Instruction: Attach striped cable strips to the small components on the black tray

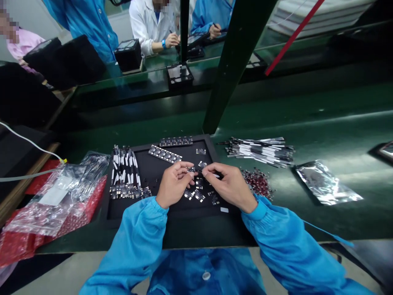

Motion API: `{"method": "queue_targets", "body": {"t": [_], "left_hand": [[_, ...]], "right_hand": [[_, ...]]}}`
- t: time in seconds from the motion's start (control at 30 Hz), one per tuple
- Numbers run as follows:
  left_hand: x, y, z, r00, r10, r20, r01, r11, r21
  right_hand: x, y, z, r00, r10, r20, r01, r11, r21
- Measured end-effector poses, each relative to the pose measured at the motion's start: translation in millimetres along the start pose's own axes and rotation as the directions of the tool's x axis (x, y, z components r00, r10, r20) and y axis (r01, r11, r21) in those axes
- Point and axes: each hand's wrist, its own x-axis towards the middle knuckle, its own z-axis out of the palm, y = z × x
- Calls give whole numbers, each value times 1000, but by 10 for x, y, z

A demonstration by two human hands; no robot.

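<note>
Over a black tray (pixel 216 152), my left hand (pixel 173 183) pinches a small circuit board (pixel 190 169) between thumb and fingers. My right hand (pixel 229 184) is closed close beside it, fingertips on a thin dark strip that looks like a flex cable (pixel 217 176), mostly hidden by the fingers. Loose small boards (pixel 199 196) lie below and around both hands. Left in the tray, boards with black-and-white cables attached (pixel 125 172) lie in a row. Two unseparated board panels (pixel 165 153) rest behind my left hand.
Right of the tray lie a pile of flex cables (pixel 260 151), a heap of tiny dark-red parts (pixel 259 183) and a silver bag (pixel 327 182). Clear and red bubble bags (pixel 58 196) are at left. A green post (pixel 229 69) rises behind the tray. Co-workers sit across the bench.
</note>
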Motion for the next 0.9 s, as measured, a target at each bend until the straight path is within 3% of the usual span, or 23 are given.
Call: {"method": "queue_targets", "body": {"t": [0.5, 0.9], "left_hand": [[-13, -25, 14, 1000, 31, 1, -31, 984, 177], [-17, -28, 34, 996, 92, -6, -89, 980, 177]], "right_hand": [[-26, -5, 36, 988, -154, -32, 152, 987, -58], [-34, 8, 50, 972, -226, -63, 221, 972, -75]]}}
